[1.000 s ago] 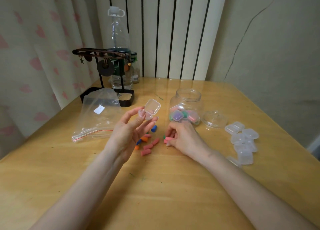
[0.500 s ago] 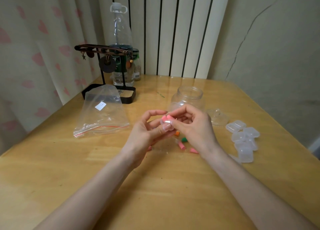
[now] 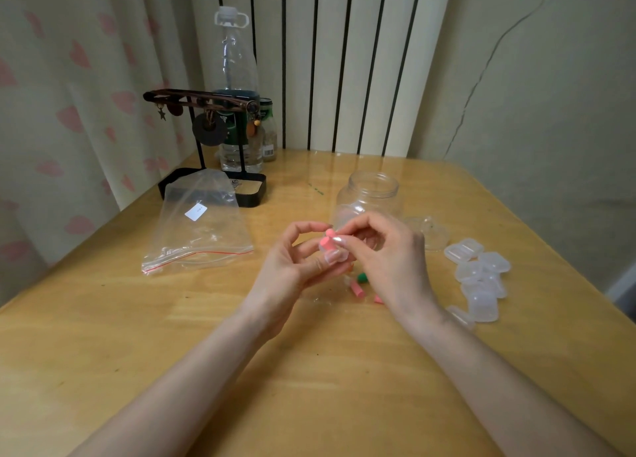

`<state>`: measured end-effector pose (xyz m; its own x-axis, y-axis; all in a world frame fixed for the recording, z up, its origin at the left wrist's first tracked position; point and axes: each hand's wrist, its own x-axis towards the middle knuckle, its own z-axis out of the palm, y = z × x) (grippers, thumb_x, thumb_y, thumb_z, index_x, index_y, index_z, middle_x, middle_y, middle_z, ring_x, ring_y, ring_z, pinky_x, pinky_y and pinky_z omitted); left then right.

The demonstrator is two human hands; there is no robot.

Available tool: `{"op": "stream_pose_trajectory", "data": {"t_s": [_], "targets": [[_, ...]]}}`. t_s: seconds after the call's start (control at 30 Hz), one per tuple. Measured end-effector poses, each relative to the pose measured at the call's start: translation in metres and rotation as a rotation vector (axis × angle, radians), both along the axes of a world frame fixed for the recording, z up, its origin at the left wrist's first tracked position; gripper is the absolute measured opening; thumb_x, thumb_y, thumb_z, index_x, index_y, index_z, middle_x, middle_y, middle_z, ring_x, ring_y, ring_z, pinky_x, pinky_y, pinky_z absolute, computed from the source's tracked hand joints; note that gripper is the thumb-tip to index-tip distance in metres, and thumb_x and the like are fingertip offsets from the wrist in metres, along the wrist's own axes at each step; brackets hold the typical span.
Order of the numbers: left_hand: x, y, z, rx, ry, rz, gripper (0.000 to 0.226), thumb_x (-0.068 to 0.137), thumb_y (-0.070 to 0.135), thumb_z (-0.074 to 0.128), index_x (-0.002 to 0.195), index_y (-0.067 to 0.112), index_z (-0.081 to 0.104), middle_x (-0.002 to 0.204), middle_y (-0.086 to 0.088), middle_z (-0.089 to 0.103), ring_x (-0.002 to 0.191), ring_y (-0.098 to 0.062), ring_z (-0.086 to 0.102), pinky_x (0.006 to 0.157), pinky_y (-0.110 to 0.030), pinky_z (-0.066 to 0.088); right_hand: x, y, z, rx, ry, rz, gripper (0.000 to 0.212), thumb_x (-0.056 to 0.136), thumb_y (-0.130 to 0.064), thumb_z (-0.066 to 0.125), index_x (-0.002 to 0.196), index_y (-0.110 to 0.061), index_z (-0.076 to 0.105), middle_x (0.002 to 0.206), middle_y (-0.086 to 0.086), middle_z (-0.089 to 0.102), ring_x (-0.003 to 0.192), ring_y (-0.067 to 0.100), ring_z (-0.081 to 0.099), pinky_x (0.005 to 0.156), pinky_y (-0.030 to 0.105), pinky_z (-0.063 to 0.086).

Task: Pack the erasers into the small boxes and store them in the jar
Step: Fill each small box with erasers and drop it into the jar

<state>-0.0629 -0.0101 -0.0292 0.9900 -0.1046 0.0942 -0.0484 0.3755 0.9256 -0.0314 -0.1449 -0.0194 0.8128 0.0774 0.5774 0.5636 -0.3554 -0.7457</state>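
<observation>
Likely light and rubbery, the pink eraser (image 3: 325, 241) sits pinched in right hand (image 3: 389, 260) fingers; left hand (image 3: 292, 270) fingers clasp the slick small box (image 3: 333, 254).

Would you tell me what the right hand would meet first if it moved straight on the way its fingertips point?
Probably the small clear box held by the left hand; the right hand's pink eraser is at its opening, though depth is unclear.

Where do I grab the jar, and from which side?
Take the jar by its threaded neck, fingers coming down from above. It stands upright, mouth open; the neck is narrower than the body, the left hand and right hand crowd its front, and the lid lies close on its right.
</observation>
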Motion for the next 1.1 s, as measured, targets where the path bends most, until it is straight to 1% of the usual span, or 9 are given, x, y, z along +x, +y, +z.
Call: {"op": "stream_pose_trajectory", "data": {"t_s": [0.1, 0.2, 0.37, 0.53, 0.63, 0.8, 0.87, 0.97, 1.1], "targets": [[0.001, 0.003, 0.000, -0.005, -0.001, 0.043, 0.034, 0.083, -0.003, 0.059, 0.113, 0.008, 0.048, 0.105, -0.013, 0.068, 0.067, -0.013, 0.071, 0.038, -0.009, 0.038, 0.000, -0.001, 0.000, -0.075, -0.054, 0.070, 0.005, 0.078, -0.015, 0.073, 0.075, -0.017, 0.076, 0.072, -0.008, 0.066, 0.064, 0.004, 0.053, 0.056, 0.021, 0.045], [0.004, 0.006, -0.001, 0.081, -0.034, 0.080, 0.042, 0.073, 0.015, 0.069, 0.110, 0.015, 0.049, 0.105, -0.007, 0.071, 0.069, -0.016, 0.071, 0.041, -0.016, 0.017, 0.000, -0.002, 0.002, -0.067, 0.021, 0.132, 0.004, 0.079, -0.020, 0.073, 0.078, -0.017, 0.076, 0.077, -0.011, 0.066, 0.065, 0.006, 0.055, 0.054, 0.029, 0.048], [0.002, 0.003, 0.000, 0.148, -0.068, 0.091, 0.031, 0.077, -0.007, 0.063, 0.101, 0.008, 0.050, 0.102, -0.022, 0.068, 0.067, -0.018, 0.070, 0.040, -0.009, 0.041, -0.001, -0.006, 0.006, -0.047, 0.179, 0.178, 0.007, 0.079, -0.016, 0.074, 0.072, -0.015, 0.071, 0.073, -0.009, 0.064, 0.051, 0.009, 0.054, 0.035, 0.043, 0.045], [0.005, 0.006, -0.002, 0.175, -0.091, 0.069, 0.031, 0.078, -0.011, 0.061, 0.100, 0.008, 0.050, 0.100, -0.021, 0.066, 0.070, -0.024, 0.067, 0.040, -0.008, 0.041, 0.004, -0.014, 0.011, -0.188, 0.082, 0.153, 0.010, 0.076, -0.019, 0.076, 0.069, -0.019, 0.070, 0.074, -0.004, 0.065, 0.057, 0.019, 0.059, 0.046, 0.038, 0.048], [0.007, 0.006, -0.005, 0.160, -0.096, 0.049, 0.033, 0.077, -0.010, 0.064, 0.101, 0.008, 0.050, 0.099, -0.018, 0.067, 0.068, -0.019, 0.070, 0.042, -0.011, 0.044, 0.005, -0.011, 0.005, -0.207, 0.002, 0.147, 0.007, 0.074, -0.014, 0.077, 0.070, -0.015, 0.071, 0.075, -0.003, 0.065, 0.066, 0.012, 0.059, 0.055, 0.036, 0.049], [0.010, 0.009, -0.008, 0.168, -0.118, 0.085, 0.060, 0.064, 0.016, 0.084, 0.113, 0.024, 0.050, 0.101, -0.009, 0.071, 0.081, -0.028, 0.072, 0.079, -0.047, 0.036, 0.003, -0.003, -0.005, -0.090, -0.140, 0.078, 0.009, 0.073, -0.006, 0.077, 0.071, -0.009, 0.069, 0.069, -0.011, 0.063, 0.065, 0.001, 0.058, 0.057, 0.007, 0.040], [0.009, 0.007, -0.007, 0.152, -0.136, 0.078, 0.063, 0.073, 0.001, 0.075, 0.123, 0.024, 0.046, 0.097, -0.012, 0.068, 0.074, -0.021, 0.071, 0.066, -0.030, 0.051, 0.003, 0.000, -0.009, -0.099, -0.162, 0.028, 0.011, 0.074, -0.007, 0.077, 0.071, -0.012, 0.067, 0.071, -0.017, 0.058, 0.067, -0.002, 0.054, 0.058, 0.005, 0.037], [0.005, 0.003, -0.003, 0.152, -0.146, 0.064, 0.062, 0.078, -0.012, 0.062, 0.130, 0.017, 0.046, 0.096, -0.013, 0.062, 0.057, -0.007, 0.065, 0.042, -0.008, 0.041, 0.003, 0.003, -0.013, -0.045, -0.151, 0.027, 0.010, 0.075, -0.010, 0.077, 0.072, -0.013, 0.067, 0.075, -0.012, 0.057, 0.069, 0.000, 0.053, 0.054, 0.007, 0.037], [0.007, 0.008, -0.003, 0.144, -0.150, 0.095, 0.053, 0.067, 0.014, 0.079, 0.114, 0.029, 0.060, 0.104, -0.002, 0.068, 0.073, -0.017, 0.070, 0.063, -0.032, 0.045, 0.005, -0.001, -0.012, -0.028, -0.199, 0.098, 0.010, 0.080, -0.015, 0.069, 0.077, -0.008, 0.075, 0.082, -0.001, 0.065, 0.079, 0.003, 0.059, 0.069, 0.014, 0.044]]}}
